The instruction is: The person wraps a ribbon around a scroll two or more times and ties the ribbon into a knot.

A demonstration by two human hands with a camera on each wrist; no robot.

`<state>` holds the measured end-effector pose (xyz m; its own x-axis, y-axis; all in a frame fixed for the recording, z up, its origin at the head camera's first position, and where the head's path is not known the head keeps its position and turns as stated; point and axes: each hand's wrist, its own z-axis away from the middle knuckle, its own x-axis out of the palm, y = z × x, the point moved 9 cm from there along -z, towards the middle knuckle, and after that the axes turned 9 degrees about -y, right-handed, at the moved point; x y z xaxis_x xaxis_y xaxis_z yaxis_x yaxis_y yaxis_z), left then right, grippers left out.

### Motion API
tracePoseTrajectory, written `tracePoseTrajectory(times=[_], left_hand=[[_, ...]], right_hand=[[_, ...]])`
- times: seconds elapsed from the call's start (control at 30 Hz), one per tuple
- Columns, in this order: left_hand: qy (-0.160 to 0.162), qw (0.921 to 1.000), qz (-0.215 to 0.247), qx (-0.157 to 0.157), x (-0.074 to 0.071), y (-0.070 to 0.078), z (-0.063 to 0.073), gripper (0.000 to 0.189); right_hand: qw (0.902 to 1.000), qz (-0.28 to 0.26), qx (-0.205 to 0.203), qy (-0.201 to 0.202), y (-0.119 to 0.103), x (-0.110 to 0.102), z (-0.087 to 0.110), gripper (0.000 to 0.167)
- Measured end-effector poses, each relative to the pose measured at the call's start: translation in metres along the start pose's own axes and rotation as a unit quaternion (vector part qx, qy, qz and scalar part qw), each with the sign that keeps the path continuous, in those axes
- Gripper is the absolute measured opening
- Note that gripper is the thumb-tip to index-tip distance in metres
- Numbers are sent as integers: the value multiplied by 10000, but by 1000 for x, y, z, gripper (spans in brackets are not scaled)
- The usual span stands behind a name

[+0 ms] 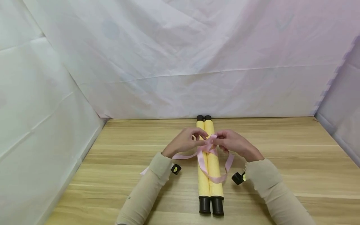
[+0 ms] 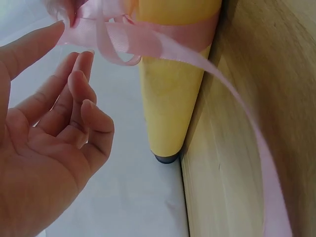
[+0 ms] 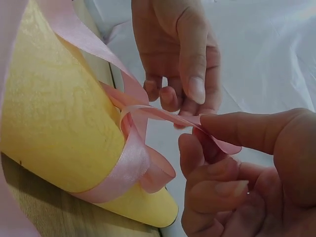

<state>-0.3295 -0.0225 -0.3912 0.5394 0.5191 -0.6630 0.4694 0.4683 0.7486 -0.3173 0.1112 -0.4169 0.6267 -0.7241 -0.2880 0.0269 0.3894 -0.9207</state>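
Note:
Two yellow rolls (image 1: pixel 214 165) with dark end caps lie side by side, a pink ribbon (image 1: pixel 220 179) wrapped around their middle. My right hand (image 1: pixel 232 143) pinches a length of the ribbon between thumb and index finger, plainest in the right wrist view. Opposite it, my left hand (image 1: pixel 187 142) is at the ribbon, its thumb apart from the loosely bent fingers (image 2: pixel 81 91). In the left wrist view the left thumb tip comes right to the ribbon's edge. Loops of ribbon (image 3: pixel 131 163) stand up over the rolls, and one tail hangs down in front.
The rolls lie on a wood-grain table (image 1: pixel 129 134), their far caps near a white cloth backdrop (image 1: pixel 182 93). Small black pieces (image 1: pixel 238 178) are beside both wrists. One ribbon end (image 1: pixel 144 171) shows by the left sleeve (image 1: pixel 146 193).

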Motion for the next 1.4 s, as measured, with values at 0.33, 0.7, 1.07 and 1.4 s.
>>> tracePoseTrajectory(times=[0.33,0.7,1.07,1.4], left_hand=[[-152,9995,274,-96,19,-1,-7,23],[19,9980,633,-20,18,-8,-6,9],[-14,9921,1254,79,16,-13,-6,5],[-81,9898,1422,-20,12,-18,-5,6]], right_hand=[[9985,-176,214,463,0,-1,5,23],[9970,-239,153,719,-4,-1,5,27],[9881,1515,-211,161,-23,12,12,19],[9795,1918,-463,-415,-27,45,3,21]])
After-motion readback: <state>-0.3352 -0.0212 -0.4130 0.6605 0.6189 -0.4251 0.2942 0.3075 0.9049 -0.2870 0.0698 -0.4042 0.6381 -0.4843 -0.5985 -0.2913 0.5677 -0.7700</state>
